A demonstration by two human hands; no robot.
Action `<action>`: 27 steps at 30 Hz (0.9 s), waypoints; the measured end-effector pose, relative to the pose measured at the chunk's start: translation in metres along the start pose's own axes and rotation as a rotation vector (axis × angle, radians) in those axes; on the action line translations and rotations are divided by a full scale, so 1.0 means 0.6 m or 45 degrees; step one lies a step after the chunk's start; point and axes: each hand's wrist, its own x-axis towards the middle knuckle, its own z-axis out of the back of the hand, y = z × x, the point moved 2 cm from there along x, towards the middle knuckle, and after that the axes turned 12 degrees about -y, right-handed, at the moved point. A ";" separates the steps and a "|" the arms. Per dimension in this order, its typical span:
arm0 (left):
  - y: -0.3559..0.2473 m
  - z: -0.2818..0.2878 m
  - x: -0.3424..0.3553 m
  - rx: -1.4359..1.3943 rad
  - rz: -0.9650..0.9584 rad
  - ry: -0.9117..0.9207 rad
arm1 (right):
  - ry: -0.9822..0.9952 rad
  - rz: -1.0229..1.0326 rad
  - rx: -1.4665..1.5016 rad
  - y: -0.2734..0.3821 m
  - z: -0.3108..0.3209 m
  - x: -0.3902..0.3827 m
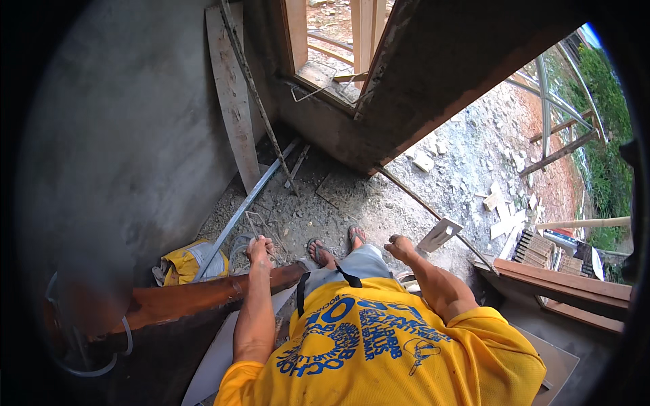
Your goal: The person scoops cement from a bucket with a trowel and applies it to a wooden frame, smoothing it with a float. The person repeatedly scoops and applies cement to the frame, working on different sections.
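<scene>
The left hand is closed around the upper end of a long reddish-brown timber beam, which runs down-left along the grey plastered wall. The right hand is clenched and holds nothing, raised above the rubble-strewn dirt floor.

Hazards, as judged:
- One-handed grip: the beam may slip or swing toward the sandalled feet.
- The loose grey metal rail and the yellow cement sack lie near: trip risk.

Single head view looks steeply down over rubble floor.
</scene>
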 end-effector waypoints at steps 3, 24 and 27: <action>-0.040 -0.030 0.012 0.183 -0.216 0.119 | -0.164 -0.178 0.015 -0.086 0.029 -0.039; 0.129 -0.048 -0.094 1.333 -0.416 0.869 | -0.313 -0.688 0.702 -0.169 -0.139 -0.247; 0.121 -0.002 -0.092 1.707 -0.554 0.895 | -0.360 -0.943 0.941 -0.215 -0.166 -0.248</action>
